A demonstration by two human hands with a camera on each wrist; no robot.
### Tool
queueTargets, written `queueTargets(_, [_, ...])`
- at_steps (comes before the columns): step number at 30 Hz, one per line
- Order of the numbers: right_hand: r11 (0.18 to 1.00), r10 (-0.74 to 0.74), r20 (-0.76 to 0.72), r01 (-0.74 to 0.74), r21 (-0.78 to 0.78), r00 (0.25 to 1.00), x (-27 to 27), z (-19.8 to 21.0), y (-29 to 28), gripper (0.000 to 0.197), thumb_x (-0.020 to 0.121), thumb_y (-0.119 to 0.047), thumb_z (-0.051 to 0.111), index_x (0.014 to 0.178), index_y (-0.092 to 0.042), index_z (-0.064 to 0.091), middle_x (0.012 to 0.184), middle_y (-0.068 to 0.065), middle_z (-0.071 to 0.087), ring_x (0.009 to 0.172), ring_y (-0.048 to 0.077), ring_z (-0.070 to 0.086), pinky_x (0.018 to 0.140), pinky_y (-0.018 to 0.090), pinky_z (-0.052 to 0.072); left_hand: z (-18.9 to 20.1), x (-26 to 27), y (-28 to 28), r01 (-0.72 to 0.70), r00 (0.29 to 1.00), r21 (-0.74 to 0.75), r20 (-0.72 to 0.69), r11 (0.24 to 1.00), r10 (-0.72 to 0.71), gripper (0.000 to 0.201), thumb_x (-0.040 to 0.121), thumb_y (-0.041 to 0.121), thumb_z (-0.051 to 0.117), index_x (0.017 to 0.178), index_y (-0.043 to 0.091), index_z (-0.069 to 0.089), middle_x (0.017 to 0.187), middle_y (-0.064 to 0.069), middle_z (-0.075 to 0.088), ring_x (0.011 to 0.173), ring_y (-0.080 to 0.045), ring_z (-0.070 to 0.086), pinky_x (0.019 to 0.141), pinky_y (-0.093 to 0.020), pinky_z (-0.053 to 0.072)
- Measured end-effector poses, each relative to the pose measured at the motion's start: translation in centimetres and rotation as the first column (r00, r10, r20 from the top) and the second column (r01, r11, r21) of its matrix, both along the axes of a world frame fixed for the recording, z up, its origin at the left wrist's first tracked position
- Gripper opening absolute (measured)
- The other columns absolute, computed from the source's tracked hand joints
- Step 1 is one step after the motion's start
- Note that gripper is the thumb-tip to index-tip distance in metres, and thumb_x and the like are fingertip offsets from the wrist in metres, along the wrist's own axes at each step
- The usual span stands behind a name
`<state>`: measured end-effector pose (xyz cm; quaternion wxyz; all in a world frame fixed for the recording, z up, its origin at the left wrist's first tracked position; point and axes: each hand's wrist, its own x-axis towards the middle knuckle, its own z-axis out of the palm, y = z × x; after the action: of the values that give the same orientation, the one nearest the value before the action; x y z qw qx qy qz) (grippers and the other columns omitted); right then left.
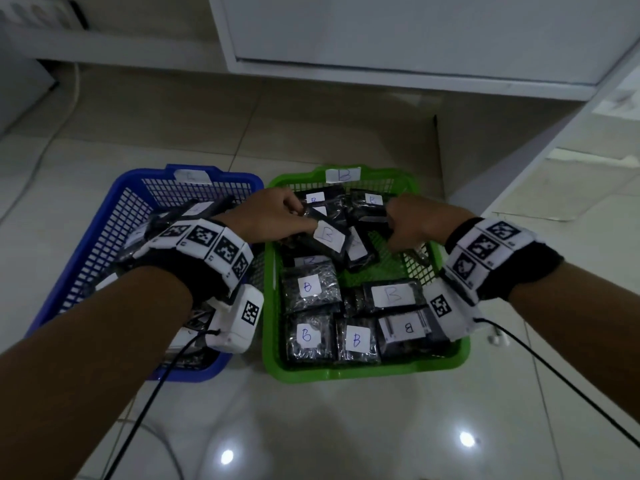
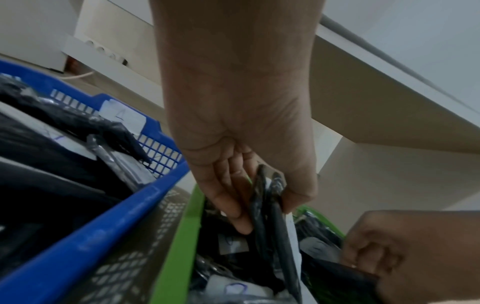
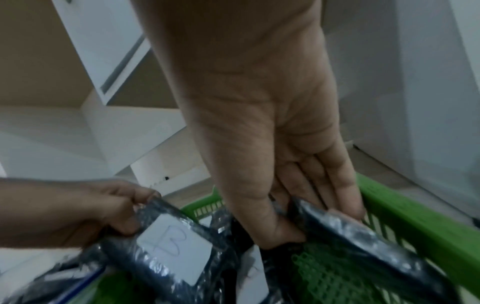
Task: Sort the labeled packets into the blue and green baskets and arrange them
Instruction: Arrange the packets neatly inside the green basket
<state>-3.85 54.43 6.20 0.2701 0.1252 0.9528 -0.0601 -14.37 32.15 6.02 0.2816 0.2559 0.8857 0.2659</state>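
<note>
Packets [image 1: 313, 336] marked B lie flat in near rows of the green basket [image 1: 363, 370], while the left hand [image 1: 277, 213] pinches seemingly 2 more and the right hand [image 1: 415, 220] grips another over its untidy far half; blue basket [image 1: 114, 216] contents unclear.

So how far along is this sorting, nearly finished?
Seemingly well along. The green plastic basket already holds flat rows of black packets with white B labels nearest the person. The left hand grips black packets, one B-labelled, and the right hand grips another dark packet. The jumbled far half needs arranging; the blue plastic basket is mostly hidden.
</note>
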Motion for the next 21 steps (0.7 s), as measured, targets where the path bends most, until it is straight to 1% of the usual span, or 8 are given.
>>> queueTargets(2, [1.000,-0.016,0.006,0.016,-0.025,1.000,0.0,0.6,0.4,0.020,0.081,-0.021,0.073,0.079,-0.009,0.058,0.085,0.009,0.062,0.071,0.020,0.061,0.054,0.024,0.046,-0.1,-0.4,-0.5,0.051,0.999,-0.001,0.018,0.999,-0.051,0.038,0.079,0.043,0.077,0.112,0.033,0.063,0.111,0.003,0.067,0.096,-0.014,0.066,0.089,-0.036,0.057])
queueTargets(4, [0.997,-0.042,-0.005,0.041,-0.071,0.999,0.3,0.9,0.7,0.024,0.081,-0.021,0.073,0.095,-0.002,0.067,0.096,0.014,0.068,0.083,0.025,0.066,0.064,0.027,0.052,0.0,-0.5,-0.7,0.133,0.990,-0.039,-0.031,0.990,-0.134,0.034,0.083,0.041,0.073,0.115,0.039,0.063,0.113,0.003,0.066,0.096,-0.014,0.065,0.089,-0.035,0.056])
queueTargets(7, [0.991,-0.059,-0.080,0.049,-0.121,0.995,1.1,1.1,1.1,0.025,0.083,-0.017,0.069,0.100,0.001,0.068,0.097,0.017,0.069,0.089,0.031,0.066,0.069,0.030,0.050,0.1,-0.2,-0.5,0.240,0.951,-0.107,-0.173,0.965,-0.256,0.033,0.085,0.043,0.068,0.116,0.037,0.063,0.100,0.003,0.068,0.083,-0.012,0.063,0.072,-0.029,0.054])
queueTargets(9, [0.991,-0.038,-0.145,0.018,-0.134,0.989,2.0,1.2,1.3,0.011,0.082,-0.017,0.069,0.088,-0.007,0.068,0.083,0.007,0.067,0.081,0.027,0.064,0.068,0.030,0.051,0.1,0.3,0.2,0.310,0.865,-0.257,-0.323,0.915,-0.384,0.036,0.086,0.043,0.065,0.121,0.031,0.060,0.103,0.001,0.065,0.090,-0.016,0.061,0.071,-0.029,0.049])
queueTargets(12, [0.977,-0.037,-0.195,-0.006,-0.214,0.980,3.2,0.5,1.2,0.013,0.080,-0.017,0.073,0.087,-0.014,0.063,0.077,-0.002,0.060,0.074,0.018,0.058,0.062,0.025,0.045,-0.4,1.6,1.4,0.285,0.675,-0.515,-0.491,0.808,-0.551,0.050,0.088,0.038,0.061,0.135,0.031,0.047,0.131,-0.006,0.049,0.123,-0.030,0.045,0.092,-0.046,0.045])
queueTargets(16, [0.957,0.047,-0.065,-0.064,-0.283,0.997,3.0,-0.8,0.9,0.019,0.083,-0.024,0.069,0.086,-0.021,0.050,0.082,0.004,0.059,0.067,0.020,0.053,0.061,0.031,0.043,-1.6,4.0,2.9,0.489,0.415,-0.526,-0.562,0.696,-0.716,0.053,0.087,0.018,0.059,0.136,0.034,0.050,0.134,-0.003,0.047,0.123,-0.028,0.043,0.096,-0.048,0.043])
queueTargets(18, [0.963,0.137,0.070,-0.116,-0.245,0.988,2.5,-1.1,0.3,0.018,0.088,-0.028,0.061,0.085,-0.024,0.044,0.078,0.001,0.052,0.063,0.017,0.044,0.060,0.031,0.038,-2.4,4.4,3.4,0.517,0.365,-0.567,-0.531,0.641,-0.764,0.044,0.094,0.022,0.054,0.135,0.037,0.054,0.138,-0.001,0.045,0.126,-0.027,0.041,0.097,-0.047,0.041])
queueTargets(21, [0.963,0.220,0.179,-0.185,-0.193,0.959,1.9,-1.5,-0.7,0.009,0.089,-0.024,0.056,0.086,-0.028,0.049,0.085,-0.002,0.054,0.072,0.018,0.048,0.065,0.033,0.046,-3.1,4.1,4.1,0.485,0.402,-0.582,-0.514,0.652,-0.758,0.036,0.101,0.036,0.045,0.136,0.041,0.054,0.142,0.000,0.042,0.130,-0.028,0.038,0.098,-0.048,0.040])
